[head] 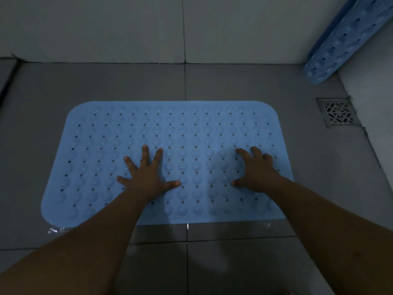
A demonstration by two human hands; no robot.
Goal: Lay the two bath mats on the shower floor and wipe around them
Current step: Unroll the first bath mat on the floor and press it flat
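A light blue bath mat (170, 133) with rows of holes and bumps lies flat on the grey tiled shower floor (234, 81). My left hand (146, 175) presses on its near middle with fingers spread flat. My right hand (255, 170) presses on the mat's right part, fingers spread and slightly bent. A second blue mat (340, 37) leans upright in the far right corner against the wall.
A square metal floor drain (338, 112) sits at the right, beyond the mat. Grey tiled walls (106, 26) close the far side and the right side. Wet patches glint on the floor by the mat's near edge (187, 226).
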